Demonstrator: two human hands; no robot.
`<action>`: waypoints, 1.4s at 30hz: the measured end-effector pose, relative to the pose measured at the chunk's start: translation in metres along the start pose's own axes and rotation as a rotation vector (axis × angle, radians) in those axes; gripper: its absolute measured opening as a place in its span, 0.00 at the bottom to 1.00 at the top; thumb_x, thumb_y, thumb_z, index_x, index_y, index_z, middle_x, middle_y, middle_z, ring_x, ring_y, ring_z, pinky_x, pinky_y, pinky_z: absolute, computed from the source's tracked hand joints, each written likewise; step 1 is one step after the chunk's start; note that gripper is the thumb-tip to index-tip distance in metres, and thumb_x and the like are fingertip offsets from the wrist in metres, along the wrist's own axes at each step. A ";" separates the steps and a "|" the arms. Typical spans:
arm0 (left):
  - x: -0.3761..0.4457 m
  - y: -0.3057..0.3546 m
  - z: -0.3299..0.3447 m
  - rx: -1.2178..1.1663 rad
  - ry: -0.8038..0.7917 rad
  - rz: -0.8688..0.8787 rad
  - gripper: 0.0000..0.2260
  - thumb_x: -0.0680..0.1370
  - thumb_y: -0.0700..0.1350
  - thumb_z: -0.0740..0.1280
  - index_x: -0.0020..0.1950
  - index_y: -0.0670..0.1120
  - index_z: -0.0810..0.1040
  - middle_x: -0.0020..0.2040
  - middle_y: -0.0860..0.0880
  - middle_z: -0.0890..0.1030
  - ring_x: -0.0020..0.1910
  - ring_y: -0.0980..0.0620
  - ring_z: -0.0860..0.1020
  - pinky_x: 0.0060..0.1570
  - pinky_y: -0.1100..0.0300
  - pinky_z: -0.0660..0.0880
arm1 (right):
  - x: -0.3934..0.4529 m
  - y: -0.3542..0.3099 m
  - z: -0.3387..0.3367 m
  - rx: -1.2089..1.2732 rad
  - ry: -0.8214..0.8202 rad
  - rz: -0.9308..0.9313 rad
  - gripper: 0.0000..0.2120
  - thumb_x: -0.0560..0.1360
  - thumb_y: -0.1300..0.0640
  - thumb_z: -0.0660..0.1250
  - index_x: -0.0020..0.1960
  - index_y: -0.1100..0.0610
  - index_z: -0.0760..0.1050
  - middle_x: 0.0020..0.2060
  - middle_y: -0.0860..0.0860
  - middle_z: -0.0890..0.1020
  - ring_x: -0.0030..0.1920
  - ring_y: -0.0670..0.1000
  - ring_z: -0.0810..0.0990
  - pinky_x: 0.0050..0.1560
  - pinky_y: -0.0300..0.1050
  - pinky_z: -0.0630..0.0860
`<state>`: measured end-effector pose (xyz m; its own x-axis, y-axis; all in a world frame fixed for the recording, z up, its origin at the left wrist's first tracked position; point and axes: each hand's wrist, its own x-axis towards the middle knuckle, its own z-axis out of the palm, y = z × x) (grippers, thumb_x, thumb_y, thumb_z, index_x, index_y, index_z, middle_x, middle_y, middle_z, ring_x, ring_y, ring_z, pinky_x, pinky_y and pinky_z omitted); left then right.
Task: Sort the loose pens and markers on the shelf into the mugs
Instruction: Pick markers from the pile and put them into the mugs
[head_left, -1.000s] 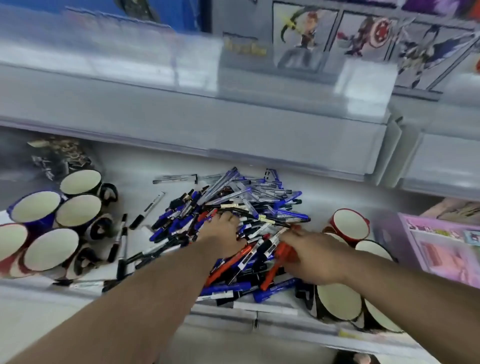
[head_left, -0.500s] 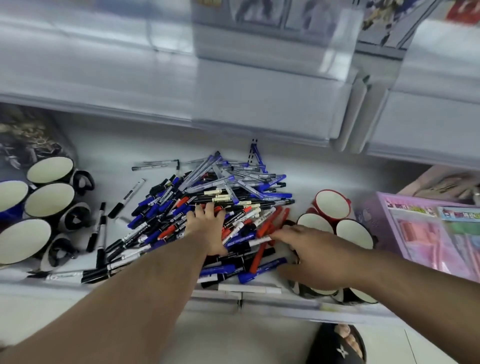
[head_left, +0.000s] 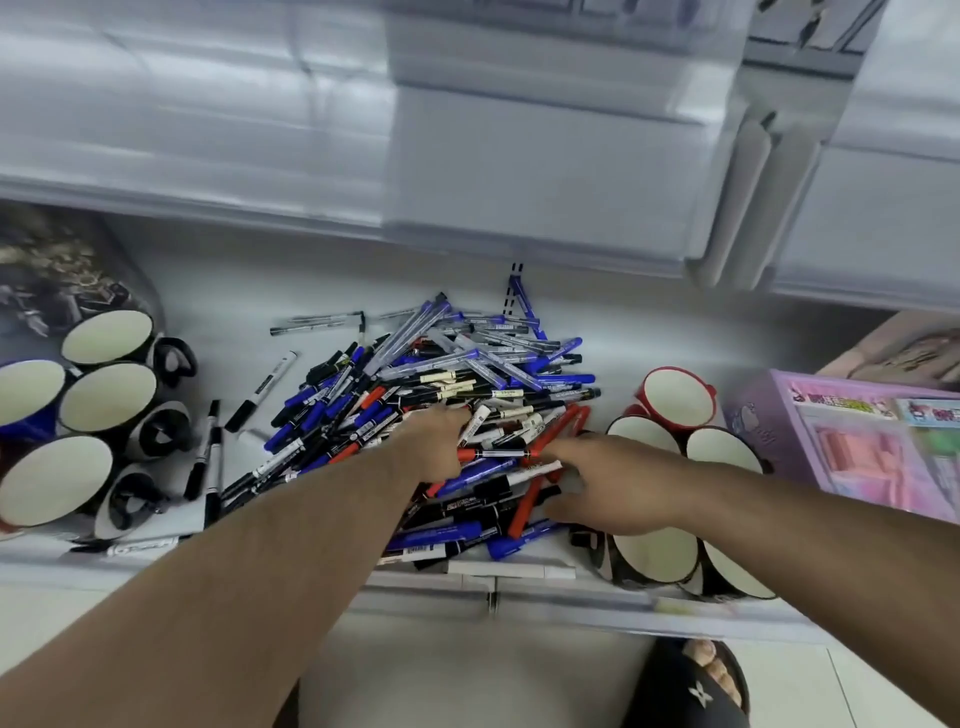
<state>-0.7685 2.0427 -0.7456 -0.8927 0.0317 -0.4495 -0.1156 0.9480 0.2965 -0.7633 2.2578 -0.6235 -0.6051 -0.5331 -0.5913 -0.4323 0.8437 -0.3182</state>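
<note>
Pens (head_left: 447, 400) heaped: blue, black, red, tangled between mugs (head_left: 106, 397).

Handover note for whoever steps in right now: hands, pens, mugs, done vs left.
Left hand: resting on the pen pile, grip hidden.
Right hand: reaching into the pile's right side, fingers among red and blue pens; grasp unclear.
Left mugs and right mugs look empty.
A few black markers lie loose beside the left mugs.
Done: nothing visibly sorted. Left: the whole pile.
</note>
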 end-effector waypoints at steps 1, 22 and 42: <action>0.002 -0.003 -0.004 -0.053 -0.015 0.000 0.29 0.71 0.39 0.72 0.71 0.48 0.68 0.62 0.45 0.74 0.53 0.47 0.76 0.42 0.56 0.76 | 0.002 0.000 0.001 -0.011 -0.002 0.006 0.19 0.74 0.40 0.66 0.62 0.45 0.71 0.49 0.45 0.78 0.47 0.46 0.78 0.50 0.48 0.79; -0.001 -0.003 -0.058 -0.776 0.304 0.012 0.16 0.75 0.33 0.67 0.58 0.49 0.71 0.38 0.53 0.73 0.29 0.56 0.71 0.27 0.68 0.69 | 0.013 0.010 0.009 0.102 0.023 0.043 0.17 0.73 0.43 0.67 0.60 0.47 0.75 0.54 0.46 0.80 0.52 0.47 0.79 0.55 0.49 0.78; -0.033 0.011 -0.031 -1.772 0.216 -0.282 0.14 0.73 0.29 0.65 0.48 0.47 0.71 0.40 0.40 0.77 0.33 0.44 0.81 0.38 0.51 0.80 | 0.072 -0.072 0.081 2.275 0.201 0.485 0.28 0.75 0.34 0.63 0.57 0.58 0.76 0.54 0.63 0.82 0.52 0.63 0.82 0.49 0.61 0.80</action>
<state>-0.7544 2.0422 -0.7013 -0.7845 -0.2277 -0.5769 -0.4060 -0.5146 0.7552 -0.7217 2.1638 -0.7036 -0.4923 -0.2232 -0.8413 0.7889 -0.5228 -0.3229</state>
